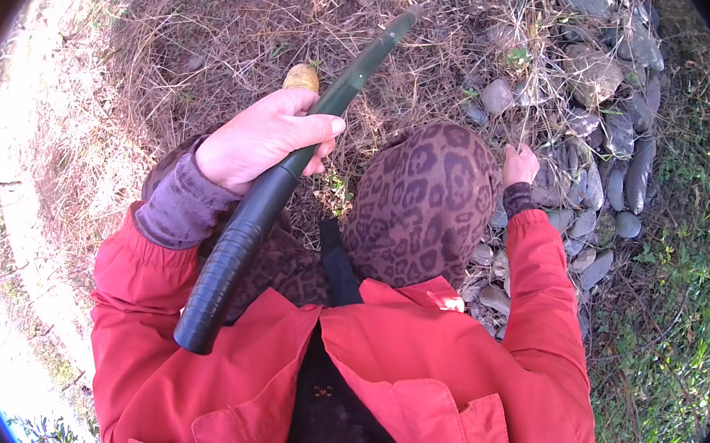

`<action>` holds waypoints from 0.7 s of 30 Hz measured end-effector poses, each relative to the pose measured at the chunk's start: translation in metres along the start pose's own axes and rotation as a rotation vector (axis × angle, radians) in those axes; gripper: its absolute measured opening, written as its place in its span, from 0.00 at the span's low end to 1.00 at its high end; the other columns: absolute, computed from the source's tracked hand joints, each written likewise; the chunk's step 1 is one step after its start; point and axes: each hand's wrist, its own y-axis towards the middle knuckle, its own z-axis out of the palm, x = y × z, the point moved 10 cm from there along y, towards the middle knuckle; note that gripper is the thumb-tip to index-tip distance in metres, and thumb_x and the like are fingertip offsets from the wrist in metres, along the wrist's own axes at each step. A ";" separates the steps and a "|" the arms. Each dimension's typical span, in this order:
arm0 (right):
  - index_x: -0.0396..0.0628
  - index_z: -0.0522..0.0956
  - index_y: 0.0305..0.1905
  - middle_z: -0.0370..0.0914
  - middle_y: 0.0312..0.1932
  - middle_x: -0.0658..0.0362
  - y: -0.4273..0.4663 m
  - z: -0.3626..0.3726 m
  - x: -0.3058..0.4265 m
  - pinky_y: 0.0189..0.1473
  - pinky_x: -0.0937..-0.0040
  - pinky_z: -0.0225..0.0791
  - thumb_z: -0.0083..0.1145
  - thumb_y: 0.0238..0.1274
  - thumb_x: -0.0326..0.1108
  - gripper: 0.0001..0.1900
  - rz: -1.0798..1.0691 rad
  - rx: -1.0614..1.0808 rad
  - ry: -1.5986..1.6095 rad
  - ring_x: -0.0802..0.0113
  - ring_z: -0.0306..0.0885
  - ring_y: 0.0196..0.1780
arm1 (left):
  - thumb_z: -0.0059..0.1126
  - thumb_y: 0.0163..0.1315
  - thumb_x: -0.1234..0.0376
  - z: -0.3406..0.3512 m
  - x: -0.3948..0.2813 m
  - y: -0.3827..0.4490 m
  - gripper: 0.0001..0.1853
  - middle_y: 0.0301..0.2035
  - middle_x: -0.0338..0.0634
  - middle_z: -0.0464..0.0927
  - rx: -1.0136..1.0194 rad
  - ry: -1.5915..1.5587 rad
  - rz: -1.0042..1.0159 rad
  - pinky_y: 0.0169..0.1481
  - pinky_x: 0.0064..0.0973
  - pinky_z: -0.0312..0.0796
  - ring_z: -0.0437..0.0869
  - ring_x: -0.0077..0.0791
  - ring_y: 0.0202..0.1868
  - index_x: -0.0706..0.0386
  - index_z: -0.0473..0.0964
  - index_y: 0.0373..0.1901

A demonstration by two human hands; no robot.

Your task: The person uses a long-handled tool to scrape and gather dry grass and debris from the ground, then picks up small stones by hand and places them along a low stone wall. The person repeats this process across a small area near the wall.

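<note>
My left hand (273, 135) is wrapped around a long, slightly curved tool (243, 236) with a black ribbed grip and a dark green tapered part. The green part points up and away to the right; the black end lies over my red jacket. A rounded yellowish object (302, 78) shows just beyond my left fingers, its lower part hidden. Beside my patterned knee, my right hand (520, 165) pinches thin dry grass stems (526, 119) close to the stones. The lower ends of the stems are hard to make out.
Dry, matted grass (219, 32) covers the ground ahead. Stacked grey stones (624, 126) run along the right, with smaller stones (493, 297) beside my right forearm. Green plants (689, 256) grow beyond the stones. A dark strap (337, 265) hangs between my legs.
</note>
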 end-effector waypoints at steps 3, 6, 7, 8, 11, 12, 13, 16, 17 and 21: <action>0.36 0.73 0.27 0.72 0.22 0.44 -0.005 -0.005 -0.006 0.35 0.62 0.63 0.53 0.46 0.37 0.12 0.040 -0.027 0.132 0.50 0.71 0.29 | 0.50 0.59 0.68 0.000 0.000 -0.001 0.08 0.22 0.36 0.70 -0.005 0.002 -0.005 0.26 0.12 0.67 0.72 0.16 0.20 0.64 0.67 0.32; 0.35 0.72 0.25 0.71 0.19 0.46 -0.015 -0.009 -0.012 0.32 0.62 0.62 0.54 0.45 0.36 0.12 0.039 -0.042 0.311 0.53 0.70 0.24 | 0.50 0.59 0.68 -0.001 0.000 -0.002 0.08 0.22 0.36 0.70 -0.017 0.000 -0.009 0.26 0.13 0.67 0.72 0.17 0.21 0.64 0.66 0.32; 0.35 0.72 0.24 0.71 0.19 0.46 -0.020 -0.014 -0.014 0.32 0.62 0.62 0.54 0.45 0.36 0.12 0.014 -0.058 0.387 0.53 0.70 0.24 | 0.50 0.59 0.68 -0.001 0.000 -0.002 0.08 0.22 0.36 0.70 -0.024 0.008 -0.012 0.25 0.13 0.67 0.72 0.17 0.20 0.64 0.66 0.32; 0.36 0.73 0.24 0.69 0.14 0.58 -0.025 -0.025 -0.023 0.26 0.72 0.60 0.54 0.45 0.33 0.09 0.066 -0.135 0.253 0.73 0.64 0.20 | 0.50 0.59 0.68 0.000 0.000 -0.002 0.08 0.22 0.36 0.70 -0.006 0.011 -0.006 0.25 0.13 0.67 0.72 0.17 0.20 0.64 0.66 0.31; 0.40 0.74 0.21 0.67 0.13 0.63 -0.039 -0.046 -0.044 0.19 0.75 0.56 0.55 0.45 0.32 0.08 0.171 -0.211 0.339 0.77 0.62 0.17 | 0.51 0.58 0.67 0.003 0.001 -0.004 0.08 0.22 0.37 0.70 0.034 0.024 -0.004 0.25 0.14 0.67 0.72 0.17 0.20 0.63 0.66 0.31; 0.34 0.76 0.31 0.75 0.21 0.53 -0.038 -0.046 -0.053 0.34 0.70 0.63 0.58 0.44 0.37 0.15 0.230 -0.080 0.511 0.66 0.68 0.24 | 0.51 0.58 0.67 0.003 0.002 -0.004 0.09 0.22 0.36 0.70 0.031 0.001 0.000 0.26 0.14 0.68 0.72 0.17 0.20 0.63 0.66 0.31; 0.34 0.76 0.31 0.73 0.20 0.56 -0.035 -0.077 -0.056 0.31 0.74 0.62 0.58 0.45 0.35 0.13 0.220 -0.234 0.325 0.72 0.65 0.23 | 0.51 0.58 0.67 0.004 0.001 -0.005 0.09 0.22 0.36 0.70 0.042 0.014 0.016 0.26 0.14 0.68 0.72 0.17 0.20 0.63 0.66 0.31; 0.36 0.75 0.25 0.69 0.18 0.65 -0.019 -0.156 -0.047 0.25 0.77 0.57 0.56 0.47 0.29 0.06 0.027 -0.318 0.495 0.78 0.61 0.21 | 0.51 0.57 0.67 0.015 0.001 -0.004 0.09 0.22 0.37 0.70 0.118 0.022 0.062 0.25 0.14 0.68 0.72 0.18 0.20 0.64 0.66 0.32; 0.37 0.75 0.24 0.69 0.16 0.63 -0.013 -0.172 -0.055 0.25 0.77 0.58 0.56 0.46 0.29 0.06 0.114 -0.262 0.626 0.77 0.61 0.21 | 0.51 0.57 0.67 0.017 -0.001 -0.004 0.09 0.22 0.37 0.71 0.127 0.054 0.080 0.25 0.14 0.68 0.73 0.18 0.19 0.64 0.66 0.32; 0.37 0.75 0.25 0.71 0.17 0.63 0.006 -0.256 -0.036 0.25 0.78 0.58 0.56 0.47 0.32 0.08 0.111 -0.259 0.232 0.79 0.63 0.21 | 0.51 0.57 0.68 0.015 -0.002 -0.007 0.09 0.22 0.38 0.71 0.137 0.065 0.116 0.24 0.16 0.69 0.73 0.19 0.18 0.64 0.67 0.30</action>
